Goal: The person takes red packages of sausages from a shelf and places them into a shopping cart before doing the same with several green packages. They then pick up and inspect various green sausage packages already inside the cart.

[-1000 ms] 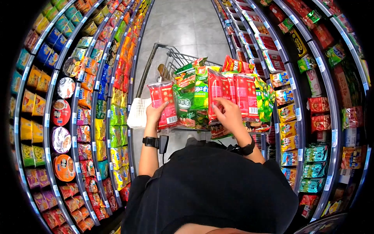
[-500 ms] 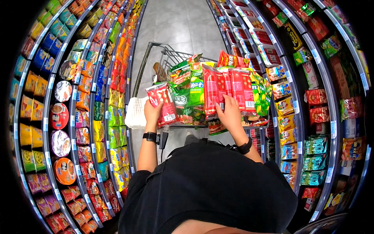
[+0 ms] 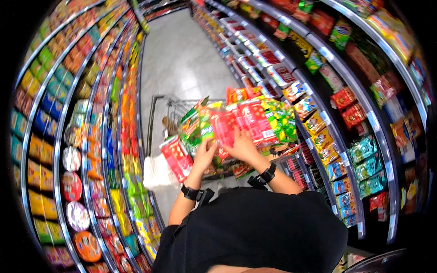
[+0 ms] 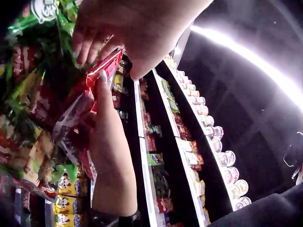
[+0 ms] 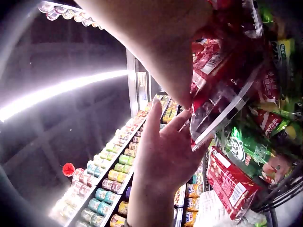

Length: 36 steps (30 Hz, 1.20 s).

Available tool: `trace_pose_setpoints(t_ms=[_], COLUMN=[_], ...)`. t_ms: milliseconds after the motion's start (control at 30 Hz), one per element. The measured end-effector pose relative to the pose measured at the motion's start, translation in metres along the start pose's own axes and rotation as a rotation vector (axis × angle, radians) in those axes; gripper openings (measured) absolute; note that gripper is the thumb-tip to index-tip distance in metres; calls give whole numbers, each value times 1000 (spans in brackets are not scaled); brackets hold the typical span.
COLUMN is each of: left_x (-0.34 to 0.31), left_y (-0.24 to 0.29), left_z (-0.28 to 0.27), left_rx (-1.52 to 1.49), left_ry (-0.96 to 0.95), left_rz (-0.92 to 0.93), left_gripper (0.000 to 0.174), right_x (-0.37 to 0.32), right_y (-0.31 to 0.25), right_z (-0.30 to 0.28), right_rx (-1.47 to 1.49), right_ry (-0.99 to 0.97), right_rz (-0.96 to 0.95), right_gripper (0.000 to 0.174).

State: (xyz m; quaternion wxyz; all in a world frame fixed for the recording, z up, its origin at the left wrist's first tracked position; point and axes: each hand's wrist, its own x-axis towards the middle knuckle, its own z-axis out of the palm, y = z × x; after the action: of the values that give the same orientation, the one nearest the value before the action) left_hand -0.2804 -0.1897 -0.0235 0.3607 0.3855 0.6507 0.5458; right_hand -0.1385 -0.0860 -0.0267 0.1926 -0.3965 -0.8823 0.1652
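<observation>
My right hand (image 3: pixel 242 148) holds a flat red plastic packet (image 3: pixel 224 126) at its lower edge, above the goods in the shopping cart (image 3: pixel 150 125). Its thumb presses on the packet in the left wrist view. The left hand (image 3: pixel 203 157) is at the packet's lower left corner. In the right wrist view, the left thumb stands straight and apart while the other fingers reach the packet's edge. A second red packet (image 3: pixel 176 159) lies slanted at the cart's left side. Another red packet (image 3: pixel 256 120) lies right of the held one, on green bags (image 3: pixel 280 120).
A white textured item (image 3: pixel 158 172) lies at the cart's near left corner. Shelves of noodle cups (image 3: pixel 77 216) and bags line the left side. Shelves with snack packs (image 3: pixel 323 136) curve close along the right. A grey floor aisle (image 3: pixel 182 59) runs ahead.
The left hand has let go of its red packet, left slanted at the cart's left, and moved right to the packet under my right hand. The head view has turned and blurred.
</observation>
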Motion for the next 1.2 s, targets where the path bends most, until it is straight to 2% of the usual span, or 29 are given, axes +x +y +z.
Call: trace_pose_setpoints(t_ms=[67, 200, 233, 267, 333, 400, 467, 500, 533, 633, 667, 700, 733, 800, 833, 933, 1033, 1133, 1200], left_x=[10, 29, 33, 36, 50, 50, 46, 36, 36, 25, 19, 20, 22, 11, 4, -10, -14, -14, -13], left_y=[-13, -22, -23, -28, -45, -53, -36, -12, -11, 9, 21, 26, 31, 56, 68, 89, 82, 68, 57], left_z=[9, 12, 12, 13, 13, 12, 15, 15, 12, 11, 12, 13, 12, 10, 8, -1, -9, -9, -9], left_rx=[127, 286, 226, 164, 142, 49, -113, -195, -228, -389, -599, -719, -833, -947, -1010, -1115, -1060, -1104, -1136], left_ry=[0, 29, 23, 20, 9, -7, -33, -49, -65, -66, -52, -68, -84, -121, -168, -276, -404, -413, -398], left_rz=[54, 22, -5, -39, 14, 30, 19, -29, -7, 73, -84, 34, 153, 234, 281, 293, 319, 273, 255], left_gripper=[34, 40, 41, 41, 39, 38, 40, 43, 43, 45, 50, 52, 54, 58, 60, 61, 59, 58, 59], right_x=[-5, -8, -6, -4, -1, -5, -9, -9, -9, -12, -12, -15, -12, -8, -9, -15, -24, -21, -17], right_y=[2, 10, 12, 16, 20, 17, 13, 15, 17, 8, 1, -14, -21, -29, -34, -49, -63, -61, -60], right_z=[0, -1, -1, -2, -9, -13, -15, -13, -14, -37, -49, -81, -97, -114, -122, -140, -147, -145, -144], right_rx=[38, 263, 318, 521, 924, 1097, 1272, 1296, 1359, 1465, 1511, 1450, 1348, 1093, 1043, 708, 815, 664, 587], right_ry=[15, -25, -24, -72, -184, -148, -125, -108, -126, -47, 29, -7, 31, 182, 204, 289, 172, 333, 393], right_rz=[2, -15, 5, 90, 254, 242, 230, 218, 257, 268, 157, 152, 60, -187, -182, -246, -139, -385, -507], right_gripper=[93, 89, 85, 82, 76, 69, 63, 61, 66, 65, 64, 63, 63, 64, 60, 46, 35, 27, 30])
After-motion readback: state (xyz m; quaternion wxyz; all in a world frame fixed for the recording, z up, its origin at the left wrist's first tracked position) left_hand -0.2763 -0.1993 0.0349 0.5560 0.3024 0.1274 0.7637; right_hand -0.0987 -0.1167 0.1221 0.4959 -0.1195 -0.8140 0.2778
